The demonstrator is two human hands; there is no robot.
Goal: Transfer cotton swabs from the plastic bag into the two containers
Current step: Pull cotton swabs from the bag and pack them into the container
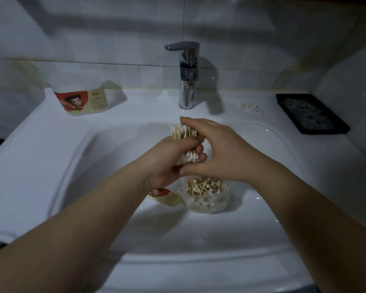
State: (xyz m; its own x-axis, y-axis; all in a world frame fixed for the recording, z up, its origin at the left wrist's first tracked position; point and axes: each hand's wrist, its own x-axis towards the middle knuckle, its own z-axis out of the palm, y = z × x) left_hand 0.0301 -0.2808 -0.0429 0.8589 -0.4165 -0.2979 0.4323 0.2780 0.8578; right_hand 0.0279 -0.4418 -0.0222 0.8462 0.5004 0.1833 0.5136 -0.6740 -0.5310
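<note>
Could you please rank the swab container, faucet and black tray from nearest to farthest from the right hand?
1. Swab container: in the basin, just under the right hand.
2. Faucet: behind, centre back.
3. Black tray: back right.

The left hand (pixel 167 163) hides most of the labelled container (pixel 167 197).
</note>
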